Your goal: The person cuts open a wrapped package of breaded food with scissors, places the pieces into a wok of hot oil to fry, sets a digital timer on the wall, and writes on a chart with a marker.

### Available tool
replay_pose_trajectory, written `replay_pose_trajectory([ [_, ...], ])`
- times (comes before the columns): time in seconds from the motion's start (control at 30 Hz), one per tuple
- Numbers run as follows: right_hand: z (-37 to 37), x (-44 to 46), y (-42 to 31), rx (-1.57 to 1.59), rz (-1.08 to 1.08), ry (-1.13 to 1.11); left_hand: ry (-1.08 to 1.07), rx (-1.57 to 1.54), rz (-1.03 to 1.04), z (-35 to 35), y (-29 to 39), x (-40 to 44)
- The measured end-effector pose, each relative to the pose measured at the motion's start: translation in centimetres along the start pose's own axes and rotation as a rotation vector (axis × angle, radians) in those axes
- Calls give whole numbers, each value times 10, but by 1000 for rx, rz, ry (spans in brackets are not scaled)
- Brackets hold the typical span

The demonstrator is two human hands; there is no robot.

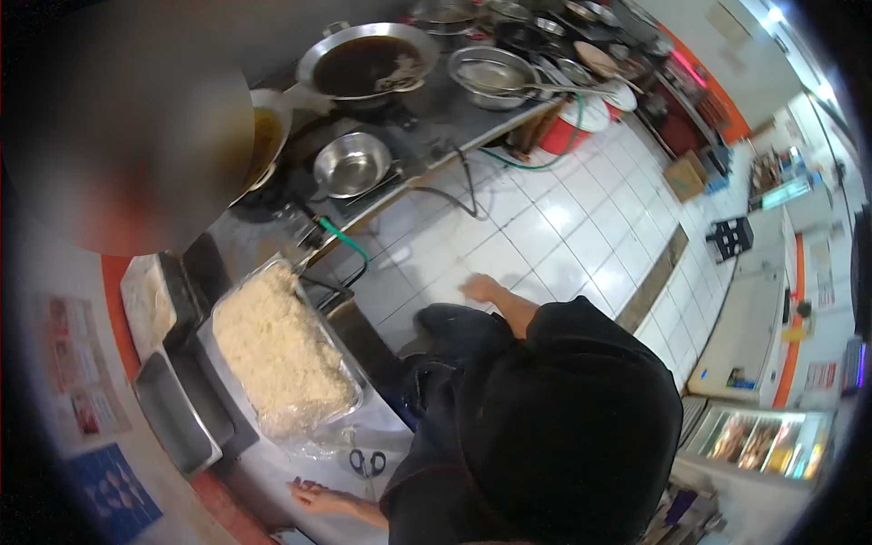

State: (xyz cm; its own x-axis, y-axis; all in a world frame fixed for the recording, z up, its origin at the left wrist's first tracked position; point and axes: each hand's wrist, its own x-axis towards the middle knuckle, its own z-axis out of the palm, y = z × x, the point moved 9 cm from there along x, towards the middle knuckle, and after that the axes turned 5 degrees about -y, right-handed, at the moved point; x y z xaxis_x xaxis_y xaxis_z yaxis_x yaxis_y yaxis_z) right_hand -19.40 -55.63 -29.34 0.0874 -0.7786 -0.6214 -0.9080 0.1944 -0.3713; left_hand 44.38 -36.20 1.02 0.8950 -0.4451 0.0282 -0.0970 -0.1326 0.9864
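Note:
My left hand (313, 497) is held over the white tabletop (263, 472), its fingers apart and nothing seen in them. Scissors with dark handles (367, 463) lie just beyond it. Further along stands a large tray (361, 386), partly covered in clear plastic and heaped with pale, crumbly, breadcrumb-like stuff (282, 350). Out from the black sleeve, my right hand (481, 288) hangs in the air above the tiled floor, away from the table. It touches nothing that I can see. Blur hides how its fingers are set.
A grey metal pan (177, 409) and a pale-filled container (150, 304) stand along the wall. The stove counter bears a wok of dark liquid (363, 68), a steel pot (352, 165) and a strainer bowl (495, 77). A green hose (345, 238) hangs at its edge. Blur covers the upper left.

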Motion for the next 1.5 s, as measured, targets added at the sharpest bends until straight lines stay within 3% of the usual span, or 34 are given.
replay_pose_trajectory([
  [0.07, 12, -78, 63, 319, 287, 85, -47, 5, 81, 26, 38, 13],
  [0.13, 27, -148, 107, 506, 550, 146, 36, 150, 107, 52, 72, 11],
  [0.17, 27, -175, 117, 543, 536, 162, -28, 142, 342, 69, 70, 28],
  [0.23, 33, -208, 141, 600, 541, 175, -96, 41, 389, 95, 68, 29],
  [0.27, 41, -214, 161, 618, 563, 176, -99, -54, 199, 124, 77, 11],
  [0.3, 44, -211, 170, 525, 399, 150, -172, -66, 253, 152, 100, -15],
  [0.33, 43, -212, 174, 506, 377, 127, -238, -73, 305, 175, 118, -40],
  [0.4, 40, -220, 197, 785, 561, 145, -438, -54, 239, 218, 113, -72],
  [0.43, 34, -216, 201, 809, 569, 154, -435, -57, 221, 239, 117, -97],
  [0.47, 33, -200, 213, 713, 422, 196, -428, -62, 200, 260, 121, -126],
  [0.53, 17, -201, 217, 900, 432, 218, -525, -171, 172, 303, 122, -189],
  [0.6, 9, -185, 225, 930, 276, 220, -633, -129, 337, 338, 130, -243],
  [0.67, -4, -184, 227, 1041, 236, 178, -718, -121, 218, 364, 139, -298],
  [0.73, -2, -179, 241, 1171, 291, 84, -768, -50, 275, 380, 141, -334],
  [0.8, -5, -166, 258, 1083, 238, 128, -785, 8, 312, 389, 154, -355],
  [0.93, -30, -156, 257, 1192, 277, 80, -827, 125, 350, 406, 160, -356],
  [1.07, -59, -135, 241, 1317, 351, 70, -717, 147, 349, 402, 157, -326],
  [1.2, -92, -94, 212, 1336, 325, 48, -693, 124, 237, 410, 132, -287],
  [1.3, -127, -55, 178, 1284, 381, 38, -704, 130, 215, 425, 128, -254],
  [1.37, -215, -17, 119, -23, -460, 679, -697, 134, 238, 436, 132, -229],
  [1.4, -269, -9, 96, 92, -405, 621, -685, 120, 229, 441, 133, -213],
  [1.43, -329, -1, 77, 213, -413, 721, -675, 110, 217, 443, 134, -199],
  [1.47, -394, -7, 45, 725, -172, 563, -681, 113, 210, 446, 135, -185],
  [1.5, -460, -22, 4, 805, -318, 746, -647, 124, 245, 446, 140, -170],
])
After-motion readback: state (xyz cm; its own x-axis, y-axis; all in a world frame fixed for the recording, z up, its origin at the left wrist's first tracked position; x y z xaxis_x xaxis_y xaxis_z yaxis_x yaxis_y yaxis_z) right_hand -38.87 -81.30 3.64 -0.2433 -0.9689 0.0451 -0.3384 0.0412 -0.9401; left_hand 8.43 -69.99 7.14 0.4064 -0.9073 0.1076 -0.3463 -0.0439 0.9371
